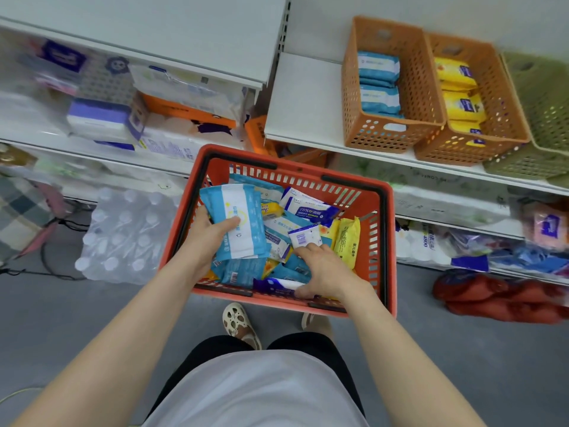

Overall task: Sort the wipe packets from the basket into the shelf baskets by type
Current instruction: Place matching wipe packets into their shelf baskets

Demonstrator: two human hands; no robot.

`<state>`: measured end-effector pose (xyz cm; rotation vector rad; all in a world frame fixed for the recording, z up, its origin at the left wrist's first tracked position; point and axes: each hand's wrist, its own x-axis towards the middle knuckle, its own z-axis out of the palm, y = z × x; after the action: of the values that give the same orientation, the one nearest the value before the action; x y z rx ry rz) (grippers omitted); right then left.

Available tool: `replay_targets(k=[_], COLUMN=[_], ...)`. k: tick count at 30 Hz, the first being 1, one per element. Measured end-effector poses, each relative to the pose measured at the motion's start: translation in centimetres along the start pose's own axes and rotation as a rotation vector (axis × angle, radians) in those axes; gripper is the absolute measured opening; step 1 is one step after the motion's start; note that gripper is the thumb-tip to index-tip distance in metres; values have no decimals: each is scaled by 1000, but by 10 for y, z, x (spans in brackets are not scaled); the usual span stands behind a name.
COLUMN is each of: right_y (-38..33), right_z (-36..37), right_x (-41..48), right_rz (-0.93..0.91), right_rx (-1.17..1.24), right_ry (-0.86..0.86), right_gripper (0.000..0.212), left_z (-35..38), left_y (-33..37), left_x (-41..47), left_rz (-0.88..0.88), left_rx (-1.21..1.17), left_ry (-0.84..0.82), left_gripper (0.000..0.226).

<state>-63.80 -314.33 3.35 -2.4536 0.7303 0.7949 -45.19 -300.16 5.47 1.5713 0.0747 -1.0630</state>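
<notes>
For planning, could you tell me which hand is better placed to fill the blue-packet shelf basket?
Probably left hand: it grips blue packets; right hand rests down in the red basket.

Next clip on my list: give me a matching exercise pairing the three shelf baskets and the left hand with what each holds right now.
Column 1
1. left orange basket
2. middle orange basket
3. green basket
4. left hand

Column 2
A. yellow packets
B. blue-and-white packets, gripped over the red basket
C. no packets in the part in view
D. blue packets in a row

Pairs: 1-D, 2-A, 3-C, 4-B
</notes>
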Motion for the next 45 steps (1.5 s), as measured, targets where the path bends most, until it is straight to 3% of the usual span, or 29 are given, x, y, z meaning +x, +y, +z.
replay_targets(k=[6, 8, 13, 17, 20, 22, 25, 28, 31, 37, 42, 45], right_y=[1, 10, 31, 22, 5, -2, -2, 5, 15, 56, 131, 189], right_z=[15, 7, -49, -83, -85, -80, -78, -78, -81, -98, -114, -122], right_x=[7, 6, -17, -24, -19, -17, -23, -32, -39, -56, -94, -123], right_rz=[39, 74, 73, -45, -65, -69, -102, -72, 21, 65, 15, -20], right_rx=[57, 189, 1188, 1516, 1544, 1594, 1602, 1481, 1446, 1706, 1743, 1712], right_ry=[51, 57, 241, 342, 346, 383, 361, 386, 534, 651, 794, 842], right_gripper=[81, 75, 51, 36, 39, 41, 39, 35, 28, 21, 53, 59], left_z=[6, 8, 10, 35, 62, 74, 84, 90, 99, 135, 188, 237], left_y=[-1, 1, 8, 17, 25, 28, 27, 25, 27, 36, 40, 42], left_x=[-1, -2, -1, -3, -15, -19, -20, -20, -22, -33, -47, -61], left_rz=[24, 46, 72, 70, 25, 38, 94, 125, 136, 166, 231, 289], left_rx=[-19, -14, -49, -46, -123, -135, -58, -17, 5, -47, -77, -108], left_ry=[-22, -15, 32, -47, -217, -277, -264, -251, -254, -268, -248, -277], left_gripper=[47, 49, 57, 48, 36, 44, 69, 68, 75, 64, 62, 56])
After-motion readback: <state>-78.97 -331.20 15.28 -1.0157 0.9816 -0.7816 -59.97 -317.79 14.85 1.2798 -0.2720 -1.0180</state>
